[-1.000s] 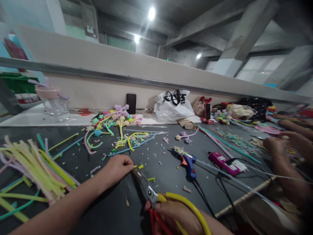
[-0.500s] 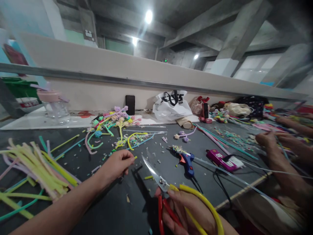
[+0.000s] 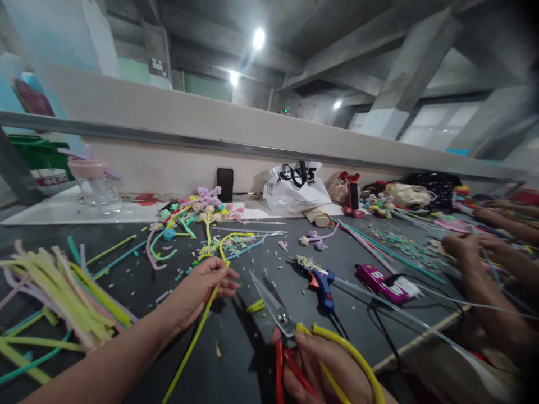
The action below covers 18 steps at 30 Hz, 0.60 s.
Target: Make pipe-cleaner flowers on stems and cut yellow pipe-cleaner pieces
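My left hand [image 3: 197, 292] hovers over the dark table [image 3: 252, 359] and pinches a long yellow pipe cleaner [image 3: 191, 342] that runs down towards the near edge. My right hand [image 3: 324, 370] grips a pair of scissors [image 3: 275, 317] by red and yellow handles; the blades are open and point up and left towards my left hand. A short yellow offcut [image 3: 255, 306] lies between the two hands.
A bundle of yellow, pink and teal pipe cleaners [image 3: 59, 292] lies at the left. Pipe-cleaner flowers [image 3: 202, 210], a blue glue gun [image 3: 320, 280], a pink device [image 3: 379, 280], a white bag [image 3: 295, 185] and a phone [image 3: 224, 182] sit beyond. Another person's hands [image 3: 471, 249] work at the right.
My left hand let go of the short piece and picked up a long yellow pipe cleaner. My right hand drew the scissors back to the right and the blades opened.
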Available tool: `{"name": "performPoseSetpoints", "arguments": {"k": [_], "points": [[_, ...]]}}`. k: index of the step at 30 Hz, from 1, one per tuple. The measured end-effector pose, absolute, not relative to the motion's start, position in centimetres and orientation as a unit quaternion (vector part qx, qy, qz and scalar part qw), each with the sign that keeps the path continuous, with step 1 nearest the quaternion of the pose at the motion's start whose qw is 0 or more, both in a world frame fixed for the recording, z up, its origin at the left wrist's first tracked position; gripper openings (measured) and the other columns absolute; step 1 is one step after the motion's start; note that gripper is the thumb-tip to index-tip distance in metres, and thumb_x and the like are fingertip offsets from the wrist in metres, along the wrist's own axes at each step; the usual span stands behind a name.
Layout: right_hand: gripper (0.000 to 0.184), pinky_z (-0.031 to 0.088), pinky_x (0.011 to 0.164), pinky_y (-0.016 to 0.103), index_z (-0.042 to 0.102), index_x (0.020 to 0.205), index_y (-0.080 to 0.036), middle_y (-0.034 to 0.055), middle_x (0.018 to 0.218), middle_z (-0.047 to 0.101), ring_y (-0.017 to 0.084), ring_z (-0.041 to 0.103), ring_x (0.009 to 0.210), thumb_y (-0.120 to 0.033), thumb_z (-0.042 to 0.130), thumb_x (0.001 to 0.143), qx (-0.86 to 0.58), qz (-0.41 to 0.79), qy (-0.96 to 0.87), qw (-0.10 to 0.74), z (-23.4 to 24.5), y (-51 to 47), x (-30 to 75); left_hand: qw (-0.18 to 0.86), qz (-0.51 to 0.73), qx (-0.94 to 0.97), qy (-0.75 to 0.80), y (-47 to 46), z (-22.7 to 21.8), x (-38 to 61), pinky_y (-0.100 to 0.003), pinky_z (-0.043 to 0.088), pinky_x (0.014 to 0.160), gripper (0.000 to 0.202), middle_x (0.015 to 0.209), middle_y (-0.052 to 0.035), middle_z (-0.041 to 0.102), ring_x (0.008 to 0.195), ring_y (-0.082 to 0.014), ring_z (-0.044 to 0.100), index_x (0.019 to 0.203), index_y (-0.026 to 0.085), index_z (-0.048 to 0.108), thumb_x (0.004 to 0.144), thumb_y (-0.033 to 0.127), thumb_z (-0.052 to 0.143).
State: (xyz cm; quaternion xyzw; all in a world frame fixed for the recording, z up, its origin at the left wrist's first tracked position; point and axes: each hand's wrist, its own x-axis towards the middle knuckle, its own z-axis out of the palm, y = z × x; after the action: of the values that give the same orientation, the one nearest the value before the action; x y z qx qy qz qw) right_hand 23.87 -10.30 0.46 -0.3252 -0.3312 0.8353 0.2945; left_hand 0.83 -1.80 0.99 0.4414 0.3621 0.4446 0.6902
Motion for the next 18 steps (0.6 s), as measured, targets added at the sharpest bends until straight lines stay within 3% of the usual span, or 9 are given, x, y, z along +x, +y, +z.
{"name": "performPoseSetpoints", "arguments": {"k": [3, 7, 12, 18], "points": [[0.043, 0.023, 0.029, 0.011, 0.050, 0.102, -0.012, -0.0010, 0.045, 0.055, 0.005, 0.041, 0.028, -0.048, 0.046, 0.079, -0.334, 0.819, -0.343, 0.316, 0.4, -10.3, 24.3, 0.676, 0.424, 0.463, 0.387, -1.9, 1.4, 0.9, -0.020, 0.044, 0.049, 0.022, 0.092, -0.0026, 0.059, 0.062, -0.0092, 0.058, 0.082, 0.018, 0.049, 0.075, 0.037, 0.057], [0.049, 0.029, 0.028, 0.013, 0.043, 0.111, -0.015, -0.0019, 0.056, 0.058, 0.005, 0.043, 0.027, -0.043, 0.057, 0.073, -0.385, 0.756, -0.382, 0.366, 1.2, -10.2, 24.2, 0.679, 0.344, 0.508, 0.404, -3.0, 1.7, 1.9, -0.015, 0.026, 0.035, 0.026, 0.058, 0.0052, 0.051, 0.038, -0.0033, 0.039, 0.074, 0.017, 0.051, 0.073, 0.042, 0.057], [0.060, 0.033, 0.027, 0.015, 0.035, 0.115, -0.016, -0.0086, 0.045, 0.052, 0.008, 0.045, 0.025, -0.040, 0.063, 0.067, -0.435, 0.655, -0.453, 0.420, 2.2, -9.6, 22.1, 0.678, 0.240, 0.555, 0.419, -5.1, 2.3, 4.4, -0.016, 0.020, 0.038, 0.023, 0.048, 0.0086, 0.043, 0.039, -0.0040, 0.033, 0.070, 0.017, 0.049, 0.068, 0.037, 0.059], [0.053, 0.035, 0.028, 0.015, 0.038, 0.111, -0.017, -0.0107, 0.043, 0.048, 0.008, 0.044, 0.026, -0.029, 0.060, 0.064, -0.448, 0.634, -0.450, 0.441, 1.4, -8.9, 20.5, 0.638, 0.210, 0.602, 0.433, -6.6, 2.8, 5.7, -0.017, 0.023, 0.040, 0.012, 0.045, 0.0094, 0.038, 0.040, -0.0053, 0.032, 0.068, 0.017, 0.048, 0.066, 0.028, 0.054]]}}
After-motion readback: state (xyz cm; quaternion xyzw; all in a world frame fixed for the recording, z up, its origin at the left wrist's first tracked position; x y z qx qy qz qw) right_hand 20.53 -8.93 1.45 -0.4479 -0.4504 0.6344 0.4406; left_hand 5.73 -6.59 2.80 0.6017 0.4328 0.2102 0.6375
